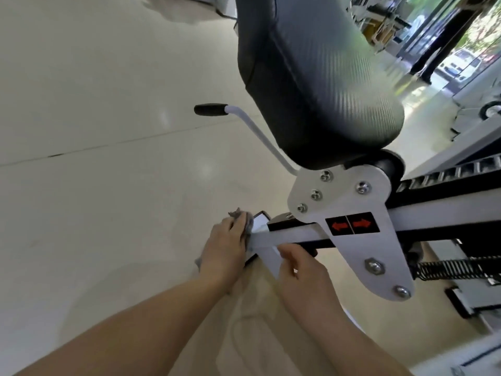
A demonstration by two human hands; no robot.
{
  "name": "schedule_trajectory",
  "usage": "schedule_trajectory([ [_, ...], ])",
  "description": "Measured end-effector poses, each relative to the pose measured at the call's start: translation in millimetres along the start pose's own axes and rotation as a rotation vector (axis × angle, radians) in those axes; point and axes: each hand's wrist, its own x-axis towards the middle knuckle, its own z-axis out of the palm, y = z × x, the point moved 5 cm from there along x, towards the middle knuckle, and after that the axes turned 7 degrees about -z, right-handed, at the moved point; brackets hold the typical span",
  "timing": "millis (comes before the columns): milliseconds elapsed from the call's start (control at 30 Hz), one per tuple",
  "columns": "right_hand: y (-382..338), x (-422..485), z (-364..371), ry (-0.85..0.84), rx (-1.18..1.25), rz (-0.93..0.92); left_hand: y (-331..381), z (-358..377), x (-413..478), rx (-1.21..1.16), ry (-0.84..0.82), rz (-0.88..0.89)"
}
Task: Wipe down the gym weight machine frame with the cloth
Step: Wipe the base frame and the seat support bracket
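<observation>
So the left hand (225,248) has the grey cloth (242,217) bunched under its curled fingers, pressed against the end of the white frame bar (295,234). The right hand (301,270) sits just beside it, fingers curled round that same bar.

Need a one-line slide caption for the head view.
Left hand holds a grey cloth on the end of the white frame bar; right hand grips the bar beside it.

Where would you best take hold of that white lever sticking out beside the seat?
By the black grip at the free end of the lever, coming from the open floor side. It looks padded and juts clear of the seat; the thin rod runs in under it.
</observation>
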Motion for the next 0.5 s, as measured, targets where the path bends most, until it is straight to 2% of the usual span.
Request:
schedule_trajectory([
  [67,0.9,6.6,10.8,-0.025,0.014,0.024,-7.9,18.4,2.6,0.310,-0.182,0.072],
  [100,1.9,9.2,15.4,-0.031,0.018,0.030,-15.7,30.3,-3.1,0.396,-0.286,0.071],
  [167,7.4,14.2,23.9,-0.050,0.006,0.044,-29.5,45.5,-17.3,0.484,-0.378,0.123],
  [300,26.3,16.4,29.1,-0.077,-0.020,0.109,-39.8,43.0,-15.4,0.622,-0.372,0.344],
  [433,38.7,13.3,24.6,-0.108,-0.010,0.140,-31.4,39.2,-9.5,0.611,-0.401,0.283],
  [500,42.5,8.7,22.6,-0.116,0.004,0.153,-18.1,48.3,-30.8,0.522,-0.368,0.361],
])
